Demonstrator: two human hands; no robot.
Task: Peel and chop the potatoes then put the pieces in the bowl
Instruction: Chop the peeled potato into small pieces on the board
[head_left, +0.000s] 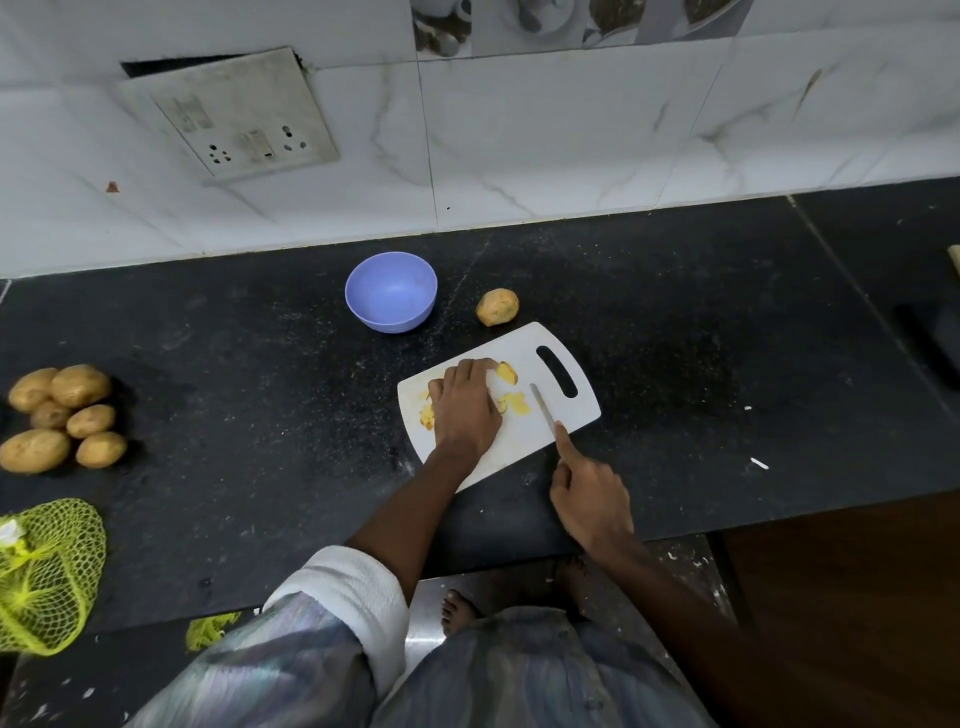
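counter (234, 364): dark stone, tiled wall behind
right hand (589, 501): gripping knife (543, 410), forefinger along spine
left hand (465, 408): lying flat, fingers straight, covering potato pieces (514, 402) on board (566, 415)
handling: pieces looking wet, slippery, light; scoop underneath
bowl (390, 291): sitting beyond board, empty
whole potato (497, 307): firm; take round middle

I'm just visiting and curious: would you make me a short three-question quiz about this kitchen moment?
1. True or false: the purple bowl already holds potato pieces.
2. Which hand holds the knife? A) left B) right
3. Fill in: the lone potato lies on the counter just beyond the white ____.

Key:
1. False; it looks empty.
2. B; the right hand grips it, forefinger along the blade, while the left hand covers pieces on the cutting board.
3. Cutting board.
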